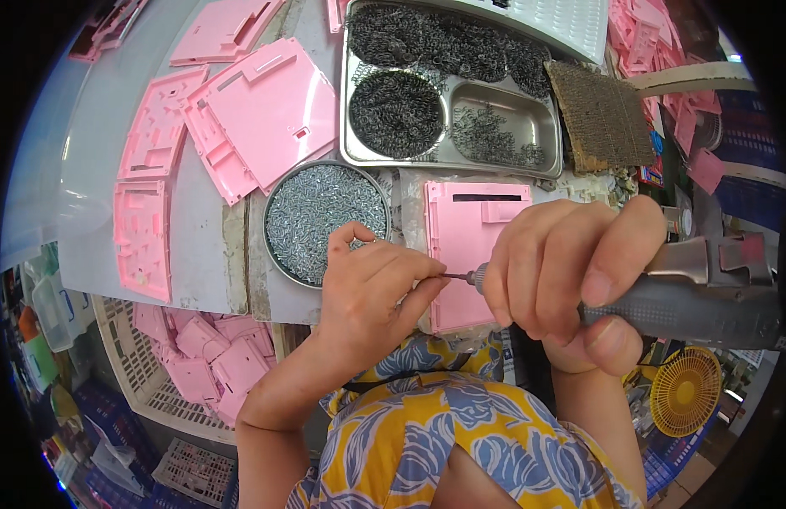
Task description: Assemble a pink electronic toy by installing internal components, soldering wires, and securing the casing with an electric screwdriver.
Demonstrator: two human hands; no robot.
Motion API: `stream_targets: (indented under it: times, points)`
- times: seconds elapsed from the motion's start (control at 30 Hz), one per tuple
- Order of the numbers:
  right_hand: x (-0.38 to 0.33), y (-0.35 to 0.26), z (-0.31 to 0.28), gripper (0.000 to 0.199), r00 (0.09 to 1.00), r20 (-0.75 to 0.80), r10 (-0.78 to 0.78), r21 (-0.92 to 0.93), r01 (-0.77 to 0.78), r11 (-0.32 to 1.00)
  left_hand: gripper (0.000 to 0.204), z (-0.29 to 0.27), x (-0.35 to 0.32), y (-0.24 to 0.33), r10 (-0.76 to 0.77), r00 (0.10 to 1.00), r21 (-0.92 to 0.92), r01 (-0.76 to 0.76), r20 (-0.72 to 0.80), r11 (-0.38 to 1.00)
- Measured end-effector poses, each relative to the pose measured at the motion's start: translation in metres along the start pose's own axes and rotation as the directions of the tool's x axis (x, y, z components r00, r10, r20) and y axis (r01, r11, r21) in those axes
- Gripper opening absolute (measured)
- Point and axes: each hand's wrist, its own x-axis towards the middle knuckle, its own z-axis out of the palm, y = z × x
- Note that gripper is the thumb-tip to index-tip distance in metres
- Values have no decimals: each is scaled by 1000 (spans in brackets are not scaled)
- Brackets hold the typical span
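Note:
My right hand [571, 280] grips a dark grey electric screwdriver [690, 310], its body lying to the right and its thin bit pointing left. At the bit's tip, the thumb and forefinger of my left hand [372, 293] are pinched together; whatever is between them is too small to make out. Below the bit lies a pink plastic panel [456, 310] with a dark slot near its far edge, partly covered by both hands. Just beyond my left hand is a round metal dish [269, 233] full of small silver screws [321, 212].
A metal compartment tray [456, 165] holds heaps of small black springs [397, 114]. Other pink panels [270, 114] lie on the table at left. A pale crate [125, 365] below holds more pink parts. Right are a brown cardboard piece [601, 114] and a yellow fan [685, 390].

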Motion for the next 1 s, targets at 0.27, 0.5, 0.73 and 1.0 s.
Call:
stream_targets:
  times: [0.27,0.5,0.73,1.0]
  points:
    - [-6,7,7,29,993,-104,62,9,-61,998,15,-2,-5,-7,59,998,7,-59,23,998]
    - [5,14,-22,25,999,-34,-24,-62,21,998,16,-6,-11,-22,19,1000,87,-19,-2,996]
    - [-1,3,-7,25,1000,7,-26,22,26,999,23,10,-9,-14,138,986,51,-133,-99,990]
    - [-9,1,0,25,999,-20,31,36,-30,999,24,11,-13,-10,146,987,34,-143,-73,989]
